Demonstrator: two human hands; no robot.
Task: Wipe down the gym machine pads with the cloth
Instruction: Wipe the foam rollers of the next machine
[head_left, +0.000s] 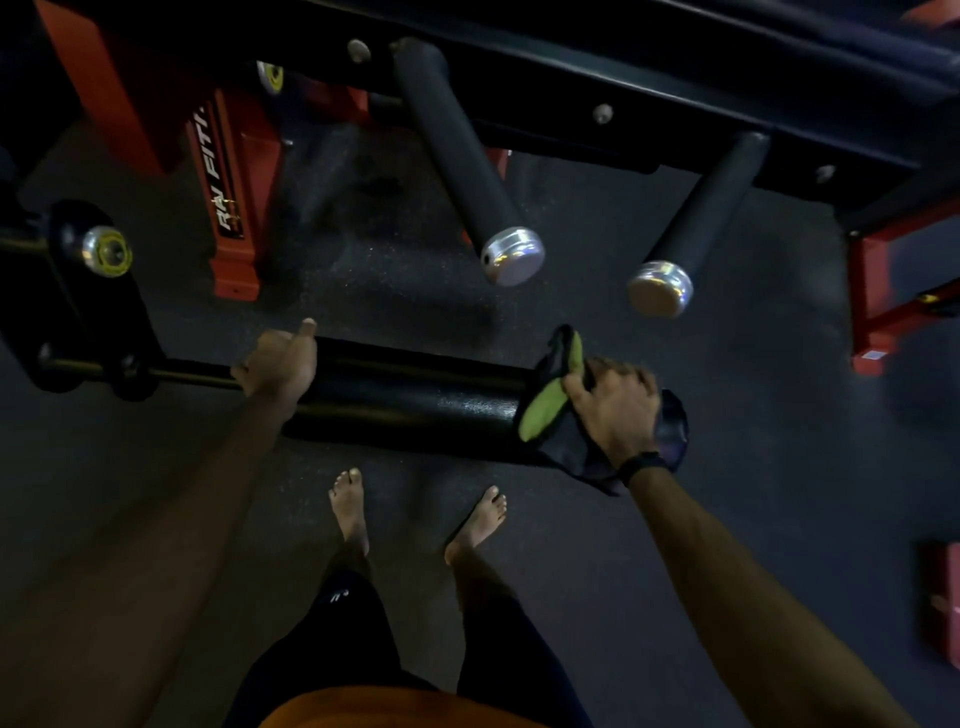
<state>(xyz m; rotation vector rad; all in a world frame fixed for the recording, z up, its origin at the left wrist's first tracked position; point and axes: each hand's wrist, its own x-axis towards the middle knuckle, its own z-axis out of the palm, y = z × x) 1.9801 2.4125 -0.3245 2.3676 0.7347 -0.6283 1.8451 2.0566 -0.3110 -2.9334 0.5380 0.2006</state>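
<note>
A: Where is the cloth (550, 410) now?

B: It lies over the right end of the black roller pad (410, 397); it is dark on one side and green on the other, and it is folded around that end of the pad. The pad lies horizontal, low above the floor, in front of the person's bare feet (353, 512).

A: And the right hand (615, 410)?

B: It is on top of the cloth; the grip is curled around the cloth and presses it against the pad; a dark band (641, 465) sits on the wrist.

A: What does the left hand (280, 366) do?

B: It rests on the left end of the same pad, near the place where the thin black bar (192, 371) comes out; the thumb stands up and away; the other fingers go over the far side of the pad, so I cannot tell how tightly they hold.

A: What is around?

B: Behind the pad, two black pegs with silver caps (511, 254) point toward the camera from a black frame (623, 93); on the left there is a red post with white letters (228, 187); the floor (753, 415) is dark and speckled; the picture is dim, so small details are not clear.
</note>
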